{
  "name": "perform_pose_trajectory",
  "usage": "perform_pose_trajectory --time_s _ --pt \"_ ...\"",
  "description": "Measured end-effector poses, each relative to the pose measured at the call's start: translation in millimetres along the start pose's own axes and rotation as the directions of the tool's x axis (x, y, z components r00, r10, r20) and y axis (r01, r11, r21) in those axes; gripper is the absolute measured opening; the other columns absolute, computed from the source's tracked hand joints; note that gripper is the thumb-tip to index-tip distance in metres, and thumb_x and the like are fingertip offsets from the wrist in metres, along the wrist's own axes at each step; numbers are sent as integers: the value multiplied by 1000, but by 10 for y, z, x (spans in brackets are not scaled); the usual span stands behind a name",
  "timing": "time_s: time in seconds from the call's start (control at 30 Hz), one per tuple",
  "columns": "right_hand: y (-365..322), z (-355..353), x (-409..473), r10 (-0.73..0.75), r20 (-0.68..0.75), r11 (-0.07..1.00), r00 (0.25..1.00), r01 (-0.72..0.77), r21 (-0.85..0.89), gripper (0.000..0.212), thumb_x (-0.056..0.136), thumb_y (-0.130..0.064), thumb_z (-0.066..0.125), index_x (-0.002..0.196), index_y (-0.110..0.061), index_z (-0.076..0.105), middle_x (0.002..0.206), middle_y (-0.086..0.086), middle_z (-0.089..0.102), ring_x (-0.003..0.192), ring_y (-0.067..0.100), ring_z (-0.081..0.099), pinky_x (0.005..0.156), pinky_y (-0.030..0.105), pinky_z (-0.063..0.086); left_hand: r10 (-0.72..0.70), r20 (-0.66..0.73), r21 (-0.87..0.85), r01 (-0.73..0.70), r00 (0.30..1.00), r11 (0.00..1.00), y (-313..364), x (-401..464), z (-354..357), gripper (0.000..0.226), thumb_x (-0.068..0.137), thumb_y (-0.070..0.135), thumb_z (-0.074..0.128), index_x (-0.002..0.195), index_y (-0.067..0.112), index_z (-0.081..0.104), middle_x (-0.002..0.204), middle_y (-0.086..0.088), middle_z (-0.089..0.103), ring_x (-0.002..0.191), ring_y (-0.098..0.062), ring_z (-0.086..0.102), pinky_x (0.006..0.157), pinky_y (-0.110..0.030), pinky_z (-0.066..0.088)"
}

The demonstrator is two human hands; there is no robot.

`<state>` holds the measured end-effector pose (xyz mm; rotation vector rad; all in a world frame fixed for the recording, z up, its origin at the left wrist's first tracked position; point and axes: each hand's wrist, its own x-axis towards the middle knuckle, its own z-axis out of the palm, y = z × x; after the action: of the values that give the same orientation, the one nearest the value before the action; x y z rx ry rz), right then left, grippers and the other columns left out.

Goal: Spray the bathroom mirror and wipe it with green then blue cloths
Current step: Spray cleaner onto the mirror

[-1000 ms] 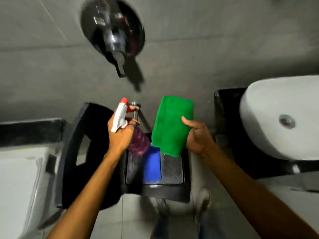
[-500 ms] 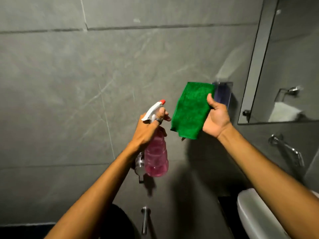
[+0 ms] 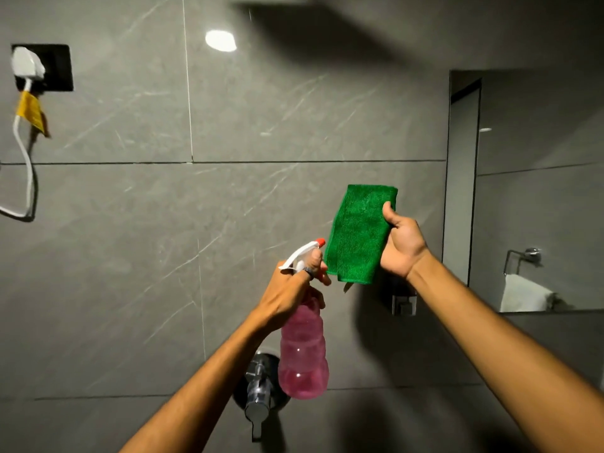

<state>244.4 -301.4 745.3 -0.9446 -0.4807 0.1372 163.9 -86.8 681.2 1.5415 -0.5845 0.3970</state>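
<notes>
— Grey tiled wall (image 3: 130,256) fills most of the view. What hangs on it?

— A black socket plate (image 3: 55,67) near its upper left corner, with a white plug (image 3: 27,63), a yellow tag (image 3: 31,111) and a white cable (image 3: 27,178) looping down. Low in the middle sits a chrome tap (image 3: 258,393), partly behind the bottle.

— And the hands?

— The left hand (image 3: 287,295) is wrapped around the neck of the pink spray bottle (image 3: 304,354), a finger at the white trigger head (image 3: 300,255), red nozzle aimed right. The right hand (image 3: 403,243) pinches the folded green cloth (image 3: 361,233), thumb on its front, fingers hidden behind. Cloth's lower corner almost meets the left fingers.

— Where's the mirror?

— The mirror (image 3: 539,191) runs along the wall's right edge, just right of the cloth hand, reflecting a towel ring and a white towel.

— Changed from half a second back?

— The view has tilted up: the basin is gone from the bottom, and the socket has appeared. Both grips are unchanged.

— Room to move?

— Bare tile lies open left of the bottle; nothing stands between the hands and the mirror.
</notes>
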Motion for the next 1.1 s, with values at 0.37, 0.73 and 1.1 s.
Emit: perform_pose_trajectory --time_s 0.37,0.73,1.1 --pt "-41 -107 -40 9 -18 1000 1000 -10 -12 57 103 -49 35 135 -8 58 135 16 63 124 34 61 95 55 49 -124 31 -89 126 992 988 -309 -195 -57 32 102 44 57 134 41 60 88 -9 73 55 -32 64 56 -38 59" --pt "65 -221 -47 28 -32 999 999 -29 -20 55 103 -50 35 130 -10 62 125 15 71 111 33 71 90 54 52 -96 -33 -83 93 995 992 -248 -226 12 40 106 34 52 145 26 51 93 -12 68 65 -22 69 52 -36 59" --pt "861 -484 -285 217 -92 976 972 -216 20 55 103 -50 33 128 -10 62 119 14 74 109 32 73 89 53 59 -300 -141 5 303 943 953 -1120 -1146 -165 37 99 40 61 134 29 67 101 4 82 89 -12 78 69 -17 60"
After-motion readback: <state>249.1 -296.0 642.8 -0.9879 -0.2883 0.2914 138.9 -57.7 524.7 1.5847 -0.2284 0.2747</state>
